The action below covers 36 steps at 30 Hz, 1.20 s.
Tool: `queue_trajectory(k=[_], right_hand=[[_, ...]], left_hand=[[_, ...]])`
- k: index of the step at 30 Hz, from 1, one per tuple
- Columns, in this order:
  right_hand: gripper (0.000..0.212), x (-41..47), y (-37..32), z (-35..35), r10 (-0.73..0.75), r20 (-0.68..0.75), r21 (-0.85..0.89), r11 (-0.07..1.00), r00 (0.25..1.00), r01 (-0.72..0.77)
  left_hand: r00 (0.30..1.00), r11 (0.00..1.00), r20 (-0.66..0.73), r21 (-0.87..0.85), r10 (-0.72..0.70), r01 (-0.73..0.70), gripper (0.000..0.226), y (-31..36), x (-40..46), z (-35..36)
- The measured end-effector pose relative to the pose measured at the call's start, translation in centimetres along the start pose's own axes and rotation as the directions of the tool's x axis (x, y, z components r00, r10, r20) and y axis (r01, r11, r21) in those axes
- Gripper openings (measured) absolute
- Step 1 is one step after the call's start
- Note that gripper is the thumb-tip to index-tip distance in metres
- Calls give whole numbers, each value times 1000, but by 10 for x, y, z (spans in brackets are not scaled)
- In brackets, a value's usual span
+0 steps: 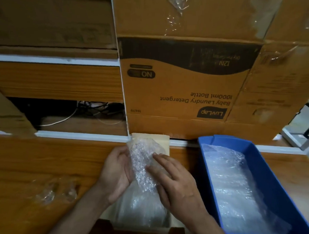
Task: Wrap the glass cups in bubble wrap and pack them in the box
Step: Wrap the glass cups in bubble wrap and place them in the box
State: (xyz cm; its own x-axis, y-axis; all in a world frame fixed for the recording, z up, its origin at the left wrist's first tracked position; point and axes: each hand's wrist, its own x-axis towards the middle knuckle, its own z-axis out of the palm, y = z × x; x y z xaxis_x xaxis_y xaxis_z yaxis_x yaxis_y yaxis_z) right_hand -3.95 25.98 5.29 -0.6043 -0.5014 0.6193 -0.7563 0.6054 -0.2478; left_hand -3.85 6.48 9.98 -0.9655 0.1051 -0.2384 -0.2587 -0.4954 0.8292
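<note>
Bubble-wrapped cup sits gripped between your left hand and right hand above the small box, wrapping nearly done, packing still ahead.

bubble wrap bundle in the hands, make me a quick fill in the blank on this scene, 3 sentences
1. The bubble wrap bundle is held by ____ hands, the left hand and the right hand.
2. The tray to the right of the hands is ____ in colour.
3. The tray holds more ____ wrap.

Missing words: both; blue; bubble
</note>
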Motion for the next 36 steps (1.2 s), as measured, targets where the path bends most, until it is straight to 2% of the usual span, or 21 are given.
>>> queue_trajectory(k=[2, 4, 8, 10, 12, 14, 16, 18, 19, 20, 21, 23, 24, 26, 29, 30, 32, 33, 34, 36], right_hand=[[45, 4, -6, 7, -30, 44, -28, 999, 999, 31], [45, 7, -12, 12, -55, 76, -29, 998, 996, 58], [45, 6, -21, 12, -50, 149, 77, 996, 988, 39], [50, 8, -23, 7, 36, 88, 207, 977, 995, -54], [52, 15, -20, 1, 184, -5, 284, 943, 983, -175], [66, 22, -16, -3, 306, 111, 337, 883, 945, -326], [82, 23, -17, -5, 388, 322, 447, 742, 863, -500], [82, 21, -21, -4, 431, 452, 661, 426, 781, -618], [78, 21, -25, -3, 438, 496, 730, 257, 750, -633], [75, 21, -27, -1, 450, 526, 758, 136, 722, -637], [72, 20, -29, 2, 468, 544, 766, 60, 696, -640], [66, 17, -32, 10, 505, 545, 780, -12, 670, -625], [64, 16, -32, 13, 526, 530, 786, -12, 665, -618], [60, 15, -31, 15, 566, 500, 788, 15, 655, -615], [50, 13, -29, 13, 561, 497, 787, 30, 662, -617], [48, 11, -31, 14, 554, 490, 764, 98, 673, -637], [50, 10, -35, 15, 563, 450, 632, 347, 693, -692], [54, 9, -37, 17, 567, 424, 573, 435, 706, -694], [57, 9, -39, 20, 573, 407, 557, 461, 711, -691], [66, 12, -44, 25, 563, 439, 627, 367, 701, -687]], left_hand=[[999, 995, 36, -102, -22, 26, 69, 5, -6, -7], [999, 997, 37, -75, -12, 15, 72, 5, -7, -13], [997, 991, -30, 117, 69, -65, 36, 4, -7, -23], [994, 984, -63, 158, 88, -77, 32, 7, -6, -32], [995, 983, -72, 174, 67, -54, 32, 13, -6, -39], [999, 982, -41, 191, 2, 6, 36, 20, -7, -42], [999, 970, -1, 238, -44, 43, 38, 24, -10, -43], [998, 966, 9, 255, -56, 52, 38, 26, -12, -43], [998, 966, 15, 255, -61, 55, 39, 26, -12, -44], [998, 966, 16, 250, -63, 57, 39, 24, -12, -46], [998, 965, 7, 255, -58, 55, 40, 21, -11, -47], [999, 940, -46, 342, 10, 7, 36, 14, -10, -49], [994, 906, -78, 420, 81, -41, 33, 11, -9, -50], [973, 852, -105, 509, 204, -124, 50, 4, -8, -54], [960, 902, -150, 401, 237, -160, 69, -4, -7, -60], [956, 913, -167, 373, 243, -167, 70, -6, -6, -60], [946, 919, -190, 347, 263, -186, 68, -10, -6, -59], [943, 923, -200, 336, 266, -189, 66, -12, -6, -58], [946, 930, -201, 318, 254, -183, 62, -14, -6, -57], [966, 943, -156, 296, 204, -151, 56, -18, -6, -55]])
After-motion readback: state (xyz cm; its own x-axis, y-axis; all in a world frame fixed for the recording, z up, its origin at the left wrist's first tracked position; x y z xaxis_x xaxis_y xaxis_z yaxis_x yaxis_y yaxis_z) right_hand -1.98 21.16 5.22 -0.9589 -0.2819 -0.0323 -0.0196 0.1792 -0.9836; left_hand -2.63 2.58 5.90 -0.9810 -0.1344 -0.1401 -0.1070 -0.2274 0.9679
